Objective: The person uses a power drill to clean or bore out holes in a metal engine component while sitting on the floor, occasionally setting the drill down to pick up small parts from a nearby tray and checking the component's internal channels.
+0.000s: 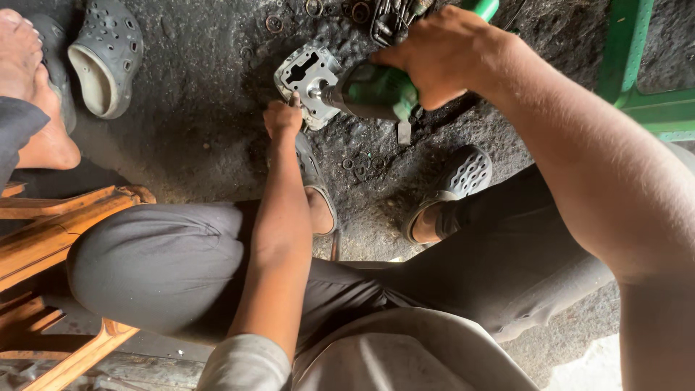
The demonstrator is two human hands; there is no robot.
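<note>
Dark, oily workshop floor [195,145], rough and crusted, filling the far half of the view. Grey trouser legs [159,261] bent at the knees across the near half, soft cloth. Green-painted metal frame [637,80] at the far right, flat bars with square edges. Orange-brown wooden stool [51,239] at the near left, worn slats. Another person's bare foot [32,94] at the far left, beside a grey perforated rubber clog [108,58]. Two similar clogs on the wearer's feet: one [456,185] right of centre, one [315,185] partly behind the left forearm.

Green power impact wrench [376,90] at far centre, smooth plastic body, dark metal nose pointing left onto the plate. Right hand [438,54] wrapped around the wrench from above, grip closed tight on its body. Flat silvery metal plate [304,76] lying on the floor just left of the wrench nose, roughly square, with cut-out openings and bolt holes. Left hand [282,116] at the plate's near edge, grip curled narrow, fingertips touching the plate; whether anything small is pinched, cannot tell.

Small rubber rings and washers [362,163] scattered on the floor near the plate; more rings and wire bits [391,18] at the far edge.
</note>
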